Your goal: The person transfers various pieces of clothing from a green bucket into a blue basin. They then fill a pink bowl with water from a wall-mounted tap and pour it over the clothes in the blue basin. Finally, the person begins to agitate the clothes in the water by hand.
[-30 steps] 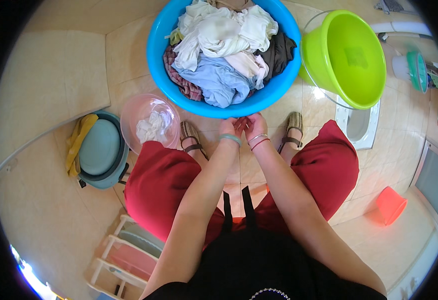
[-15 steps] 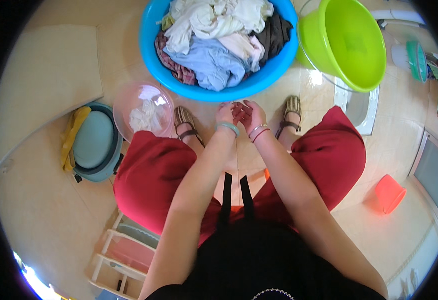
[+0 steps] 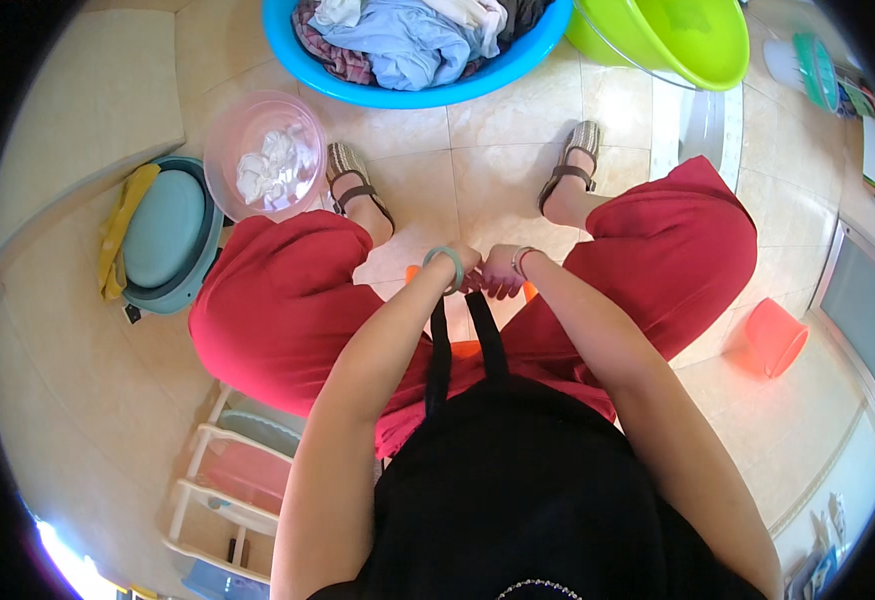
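My left hand (image 3: 466, 266), with a pale green bangle at the wrist, is close beside my right hand (image 3: 503, 273) between my knees. The fingers of my right hand hang loosely bent, with nothing visible in them. Most of my left fingers are hidden behind the hand, so their hold cannot be made out. Just below both hands lie two black straps (image 3: 488, 335) from my dark top. Parts of an orange object (image 3: 467, 349), perhaps a seat, show beneath me. Ahead stands a blue tub (image 3: 408, 98) heaped with clothes, a light blue garment (image 3: 398, 40) among them.
A lime green bucket (image 3: 598, 40) tilts beside the tub, over a white floor basin (image 3: 703, 135). At left are a pink translucent basin (image 3: 220, 165) with white cloth and a teal folding tub (image 3: 163, 230) with a yellow cloth (image 3: 118, 240). An orange bucket (image 3: 778, 338) lies right; a rack (image 3: 233, 515) stands lower left.
Both hands have drawn back toward my body, away from the blue tub, and their fingers now point downward. The view has shifted, so the tub and green bucket sit higher in it.
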### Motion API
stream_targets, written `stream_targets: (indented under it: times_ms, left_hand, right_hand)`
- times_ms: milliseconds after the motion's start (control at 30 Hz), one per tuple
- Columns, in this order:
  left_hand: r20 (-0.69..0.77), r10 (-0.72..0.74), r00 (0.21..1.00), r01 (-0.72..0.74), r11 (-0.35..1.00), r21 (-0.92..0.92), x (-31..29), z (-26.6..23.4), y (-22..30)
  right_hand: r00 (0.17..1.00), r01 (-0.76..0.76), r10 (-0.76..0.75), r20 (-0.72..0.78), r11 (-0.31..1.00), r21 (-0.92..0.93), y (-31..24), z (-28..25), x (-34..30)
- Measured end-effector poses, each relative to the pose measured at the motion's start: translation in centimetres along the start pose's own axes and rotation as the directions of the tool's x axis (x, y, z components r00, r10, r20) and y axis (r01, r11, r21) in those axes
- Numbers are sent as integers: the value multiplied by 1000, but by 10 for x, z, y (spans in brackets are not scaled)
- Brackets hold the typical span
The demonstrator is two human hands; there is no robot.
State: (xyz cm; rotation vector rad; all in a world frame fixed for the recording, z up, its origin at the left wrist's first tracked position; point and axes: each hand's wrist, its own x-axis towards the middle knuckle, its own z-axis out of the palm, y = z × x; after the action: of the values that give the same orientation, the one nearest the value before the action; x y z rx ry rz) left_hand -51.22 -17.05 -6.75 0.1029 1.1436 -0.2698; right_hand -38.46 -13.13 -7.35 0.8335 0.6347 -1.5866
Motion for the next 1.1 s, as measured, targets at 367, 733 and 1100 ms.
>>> stream_targets:
  times_ms: [367,733,1100]
  left_hand:
    - [304,-129,944,-53,849,525,34,26,-46]
    - [364,-240,900,-55,766,641,22,18,-18]
    - [475,-370,798,31,814,581,-7,-17,62]
  right_hand:
    - [999,26,-41,-23,892,-452,28,47,36]
    - [977,199,-165,135,933,-300,29,26,10]
    - [961,258,-162,223,814,-520,-10,-27,-37]
